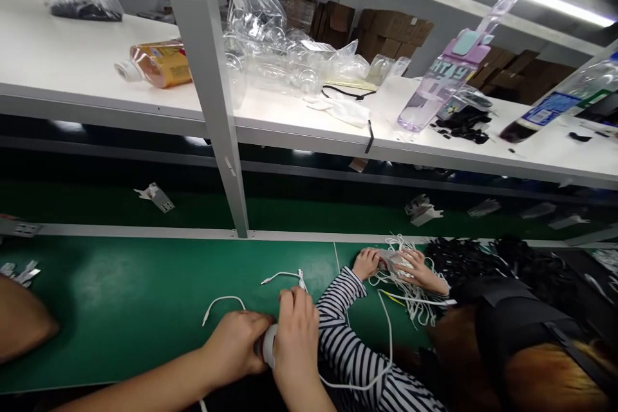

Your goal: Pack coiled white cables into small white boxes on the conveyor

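Note:
In front of me, above the near edge of the green table [120, 309], my left hand [239, 342] and my right hand [300, 335] close around a small rounded white thing with a dark reddish edge [268, 346]. My fingers hide most of it, so its kind is unclear. White cables stick out around my hands. One cable end [222, 299] curves out past my left knuckles, and another with a plug [280, 275] lies just beyond my right fingers. A longer white cable [389, 335] loops from beside my right wrist across a neighbour's striped sleeve.
To my right, a co-worker in a striped sleeve [345, 322] handles a pile of white cables [420, 302]. Black cables [463, 257] lie beyond. An elbow [24, 318] is at the left. A metal post [203, 77] holds a shelf [159, 103] carrying bottles and plastic bags.

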`<move>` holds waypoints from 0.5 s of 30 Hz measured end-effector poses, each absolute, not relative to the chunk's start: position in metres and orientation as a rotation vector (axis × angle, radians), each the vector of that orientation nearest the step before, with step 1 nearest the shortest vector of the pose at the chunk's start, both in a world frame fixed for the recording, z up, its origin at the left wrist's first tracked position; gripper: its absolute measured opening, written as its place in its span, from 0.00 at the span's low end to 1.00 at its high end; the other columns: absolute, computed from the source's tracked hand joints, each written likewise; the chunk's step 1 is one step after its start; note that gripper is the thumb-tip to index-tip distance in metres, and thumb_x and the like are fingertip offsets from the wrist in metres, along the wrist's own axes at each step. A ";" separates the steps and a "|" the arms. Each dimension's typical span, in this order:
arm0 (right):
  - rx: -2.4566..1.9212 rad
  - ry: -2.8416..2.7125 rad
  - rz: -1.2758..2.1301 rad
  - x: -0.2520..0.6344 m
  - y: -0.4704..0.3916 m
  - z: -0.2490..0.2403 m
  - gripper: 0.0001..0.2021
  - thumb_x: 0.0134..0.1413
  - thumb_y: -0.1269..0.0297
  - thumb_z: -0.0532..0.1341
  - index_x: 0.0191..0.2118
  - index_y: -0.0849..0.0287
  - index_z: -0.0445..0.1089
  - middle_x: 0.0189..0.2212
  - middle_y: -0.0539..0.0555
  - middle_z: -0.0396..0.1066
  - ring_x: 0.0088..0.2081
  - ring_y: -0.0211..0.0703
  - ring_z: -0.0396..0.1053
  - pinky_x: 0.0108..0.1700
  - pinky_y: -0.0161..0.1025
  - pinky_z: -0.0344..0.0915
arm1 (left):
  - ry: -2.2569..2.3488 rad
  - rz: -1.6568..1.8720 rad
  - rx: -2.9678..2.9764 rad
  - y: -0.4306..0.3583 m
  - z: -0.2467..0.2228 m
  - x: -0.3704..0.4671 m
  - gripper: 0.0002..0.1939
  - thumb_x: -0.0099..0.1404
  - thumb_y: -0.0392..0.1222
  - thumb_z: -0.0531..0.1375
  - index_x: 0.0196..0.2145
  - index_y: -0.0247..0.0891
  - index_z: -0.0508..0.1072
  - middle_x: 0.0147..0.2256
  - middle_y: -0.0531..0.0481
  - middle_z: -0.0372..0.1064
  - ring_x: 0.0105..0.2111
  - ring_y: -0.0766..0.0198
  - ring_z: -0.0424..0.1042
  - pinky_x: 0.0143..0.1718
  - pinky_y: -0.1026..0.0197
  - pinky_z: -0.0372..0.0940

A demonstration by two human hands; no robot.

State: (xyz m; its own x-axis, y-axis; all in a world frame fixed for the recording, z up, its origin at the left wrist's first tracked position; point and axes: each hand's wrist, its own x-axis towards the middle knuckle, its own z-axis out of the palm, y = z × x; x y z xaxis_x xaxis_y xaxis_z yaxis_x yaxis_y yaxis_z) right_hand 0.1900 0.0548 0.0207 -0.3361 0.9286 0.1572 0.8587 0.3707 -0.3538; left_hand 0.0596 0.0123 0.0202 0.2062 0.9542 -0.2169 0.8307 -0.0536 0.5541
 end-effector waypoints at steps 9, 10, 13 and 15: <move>-1.548 -2.168 0.944 0.224 0.097 0.033 0.26 0.39 0.71 0.65 0.50 0.59 0.66 0.54 0.61 0.63 0.56 0.59 0.63 0.57 0.50 0.62 | 1.617 0.478 2.003 0.044 -0.002 0.047 0.31 0.48 0.43 0.70 0.51 0.41 0.74 0.47 0.46 0.79 0.43 0.49 0.79 0.44 0.54 0.73; -1.574 -2.166 0.952 0.223 0.101 0.036 0.24 0.41 0.70 0.64 0.49 0.59 0.66 0.53 0.61 0.64 0.56 0.59 0.64 0.56 0.50 0.62 | 1.601 0.516 2.044 0.048 -0.004 0.048 0.31 0.48 0.44 0.70 0.51 0.41 0.74 0.48 0.45 0.78 0.43 0.49 0.79 0.45 0.53 0.73; -1.714 -2.232 0.863 0.213 0.109 0.040 0.23 0.44 0.73 0.60 0.50 0.60 0.67 0.53 0.62 0.65 0.53 0.60 0.66 0.54 0.54 0.63 | 1.522 0.611 2.133 0.058 -0.008 0.054 0.28 0.49 0.43 0.69 0.50 0.40 0.75 0.46 0.45 0.79 0.41 0.49 0.80 0.43 0.54 0.74; -1.783 -2.226 0.839 0.210 0.115 0.036 0.24 0.44 0.74 0.59 0.51 0.60 0.67 0.55 0.63 0.64 0.54 0.62 0.66 0.54 0.56 0.63 | 1.476 0.664 2.128 0.064 -0.011 0.058 0.27 0.50 0.42 0.68 0.50 0.41 0.75 0.45 0.46 0.80 0.40 0.51 0.80 0.41 0.55 0.74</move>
State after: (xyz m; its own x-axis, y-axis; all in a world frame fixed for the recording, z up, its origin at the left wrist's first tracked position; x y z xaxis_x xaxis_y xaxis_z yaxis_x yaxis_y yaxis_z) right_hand 0.2099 0.1152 0.0359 -0.2719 0.9390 -0.2106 0.8443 0.1277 -0.5204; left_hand 0.0582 0.0641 -0.0105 0.3064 0.9436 0.1254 0.7196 -0.3159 0.6184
